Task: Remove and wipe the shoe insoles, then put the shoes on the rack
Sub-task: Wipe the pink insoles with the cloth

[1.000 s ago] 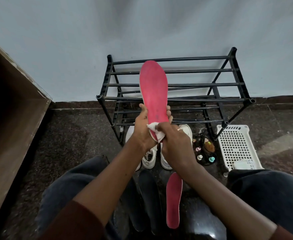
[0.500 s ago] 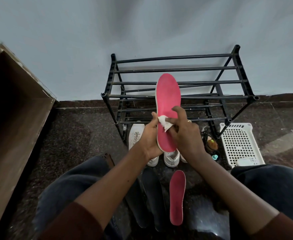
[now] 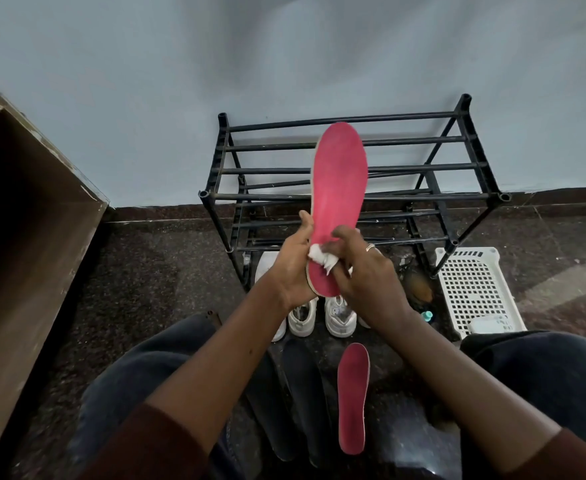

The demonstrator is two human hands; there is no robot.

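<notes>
I hold a pink insole (image 3: 338, 188) upright in front of the black shoe rack (image 3: 464, 168). My left hand (image 3: 293, 265) grips its heel end from the left. My right hand (image 3: 367, 271) pinches a small white cloth (image 3: 321, 258) against the insole's lower part. A second pink insole (image 3: 352, 398) lies on the floor between my knees, beside two dark insoles (image 3: 295, 396). White sneakers (image 3: 340, 317) stand on the floor below my hands, partly hidden by them.
A white perforated basket (image 3: 471, 289) lies right of the rack, with small bottles (image 3: 426, 315) beside it. A brown cardboard box (image 3: 25, 237) stands at the left. The floor is dark speckled stone; a pale wall is behind the rack.
The cloth in my right hand slid down the insole toward the heel again. The insole's tip sits higher against the rack than half a second ago.
</notes>
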